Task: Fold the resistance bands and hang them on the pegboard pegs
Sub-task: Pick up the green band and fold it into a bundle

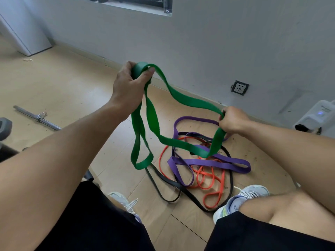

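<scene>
Wooden floor (59,84) bears tangled bands (204,171), metal bar (36,117).

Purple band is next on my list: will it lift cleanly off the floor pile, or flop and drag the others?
Probably floppy: the purple band lies in loose flat curls. It likely drags the orange band and black band, since they cross. Likely light.

Wood-plank floor (72,84), pale, with scattered dark specks. Grey-white wall (217,42) meets it along a low baseboard (87,52). Wall socket (240,87), dark-framed, sits low on the wall, slightly tilted. White device with a small blue light (320,115) stands against the wall at right edge. Metal bar (37,118) lies flat on the floor at left, with a clip-like fitting on it. Dark dumbbell end (5,127) at far left edge, partly cut off. White panel (25,28) leans in upper-left corner.
</scene>
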Demonstrator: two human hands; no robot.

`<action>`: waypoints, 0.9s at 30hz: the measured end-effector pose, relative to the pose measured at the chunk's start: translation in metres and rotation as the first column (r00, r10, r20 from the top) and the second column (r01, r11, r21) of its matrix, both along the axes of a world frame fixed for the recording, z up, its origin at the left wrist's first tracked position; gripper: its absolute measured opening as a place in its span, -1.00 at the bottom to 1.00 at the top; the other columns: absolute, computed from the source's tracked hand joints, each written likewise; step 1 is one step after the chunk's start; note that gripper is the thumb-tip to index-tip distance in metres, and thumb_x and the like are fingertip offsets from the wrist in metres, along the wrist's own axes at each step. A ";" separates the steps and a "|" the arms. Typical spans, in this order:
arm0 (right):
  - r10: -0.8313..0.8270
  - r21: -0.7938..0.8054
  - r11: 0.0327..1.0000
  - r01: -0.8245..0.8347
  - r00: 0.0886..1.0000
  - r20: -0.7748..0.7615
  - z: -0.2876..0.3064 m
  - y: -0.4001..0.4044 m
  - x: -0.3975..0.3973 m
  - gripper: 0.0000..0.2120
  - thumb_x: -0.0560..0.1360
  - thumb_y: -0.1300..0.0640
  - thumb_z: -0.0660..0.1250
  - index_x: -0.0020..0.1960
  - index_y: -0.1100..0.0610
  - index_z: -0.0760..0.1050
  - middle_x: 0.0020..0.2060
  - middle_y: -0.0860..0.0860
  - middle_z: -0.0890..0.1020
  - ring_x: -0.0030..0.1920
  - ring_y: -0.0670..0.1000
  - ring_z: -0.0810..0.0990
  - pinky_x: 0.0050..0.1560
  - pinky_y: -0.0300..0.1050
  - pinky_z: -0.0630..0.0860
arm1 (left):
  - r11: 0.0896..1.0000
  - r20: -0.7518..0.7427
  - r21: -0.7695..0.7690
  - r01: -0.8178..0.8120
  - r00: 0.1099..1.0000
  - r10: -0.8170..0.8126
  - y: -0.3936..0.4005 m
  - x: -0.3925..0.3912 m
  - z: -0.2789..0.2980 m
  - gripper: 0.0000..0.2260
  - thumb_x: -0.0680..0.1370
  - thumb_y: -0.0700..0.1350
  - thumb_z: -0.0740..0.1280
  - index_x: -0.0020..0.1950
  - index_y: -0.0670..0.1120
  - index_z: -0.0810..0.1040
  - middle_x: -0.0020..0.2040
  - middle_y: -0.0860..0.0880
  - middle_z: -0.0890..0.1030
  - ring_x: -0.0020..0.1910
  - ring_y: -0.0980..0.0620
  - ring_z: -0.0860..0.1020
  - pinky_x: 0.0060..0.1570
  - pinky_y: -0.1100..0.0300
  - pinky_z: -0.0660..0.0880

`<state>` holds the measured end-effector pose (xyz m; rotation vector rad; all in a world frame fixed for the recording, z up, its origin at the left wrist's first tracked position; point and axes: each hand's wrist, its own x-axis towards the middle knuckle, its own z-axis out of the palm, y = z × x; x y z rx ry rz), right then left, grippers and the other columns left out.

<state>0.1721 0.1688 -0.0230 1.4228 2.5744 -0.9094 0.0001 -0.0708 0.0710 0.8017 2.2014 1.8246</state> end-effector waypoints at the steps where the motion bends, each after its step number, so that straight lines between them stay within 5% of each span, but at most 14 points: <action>1: 0.038 0.080 0.996 -0.041 0.999 0.039 0.001 -0.001 0.001 -0.92 0.59 0.35 0.29 0.00 0.22 0.52 -0.16 0.19 0.66 -0.38 0.13 0.70 -0.56 -0.14 0.57 | 1.000 0.009 0.013 -0.002 1.000 0.002 -0.001 -0.001 0.001 -0.83 0.54 0.09 0.41 -0.04 0.03 0.49 -0.08 -0.07 0.65 0.06 -0.24 0.66 0.12 -0.22 0.58; 8: 0.086 0.334 0.932 -0.140 0.982 0.170 0.000 0.005 0.001 -0.92 0.56 0.36 0.23 0.05 0.26 0.41 -0.23 0.14 0.54 -0.29 0.17 0.62 -0.36 0.03 0.58 | 0.991 0.076 0.130 0.036 0.996 -0.046 -0.007 -0.004 0.006 -0.77 0.47 0.04 0.46 -0.07 -0.07 0.51 0.15 -0.37 0.60 0.10 -0.25 0.66 0.04 -0.12 0.66; 11: 0.110 0.488 0.859 -0.154 0.987 0.117 0.003 0.016 0.004 -0.84 0.55 0.39 0.17 0.09 0.23 0.33 -0.27 0.11 0.44 -0.19 0.24 0.54 -0.26 0.04 0.46 | 0.992 0.072 0.128 0.004 0.997 -0.013 -0.004 -0.004 0.008 -0.80 0.51 0.01 0.44 -0.13 -0.06 0.48 0.02 -0.35 0.61 -0.05 -0.23 0.66 -0.09 0.02 0.67; 13: 0.098 0.547 0.827 -0.131 0.991 0.089 0.003 0.024 0.005 -0.84 0.56 0.40 0.12 0.08 0.22 0.33 -0.25 0.15 0.46 -0.18 0.25 0.50 -0.23 0.05 0.42 | 0.999 0.002 0.051 -0.018 1.000 0.018 -0.004 -0.006 0.007 -0.79 0.53 0.03 0.44 -0.16 -0.03 0.47 -0.15 -0.16 0.56 -0.22 -0.04 0.57 -0.22 0.16 0.58; 21: -0.111 0.344 0.929 0.136 0.990 -0.092 0.004 0.038 0.011 -0.83 0.50 0.38 0.24 0.01 0.19 0.50 -0.18 0.19 0.67 -0.22 0.20 0.69 -0.13 0.05 0.68 | 0.979 -0.146 -0.202 -0.020 0.989 -0.010 -0.009 -0.012 -0.006 -0.74 0.48 0.07 0.49 -0.13 -0.08 0.52 -0.21 -0.05 0.53 -0.24 0.03 0.49 -0.22 0.15 0.44; 27: -0.008 0.497 0.866 -0.053 0.993 0.120 0.009 0.036 0.018 -0.90 0.51 0.36 0.21 -0.01 0.22 0.35 -0.12 0.16 0.48 -0.12 0.21 0.49 -0.15 0.01 0.45 | 0.973 -0.183 -0.218 -0.074 0.983 0.034 -0.008 -0.011 -0.005 -0.76 0.49 0.07 0.48 -0.18 -0.01 0.49 -0.23 0.01 0.51 -0.27 0.07 0.46 -0.25 0.25 0.39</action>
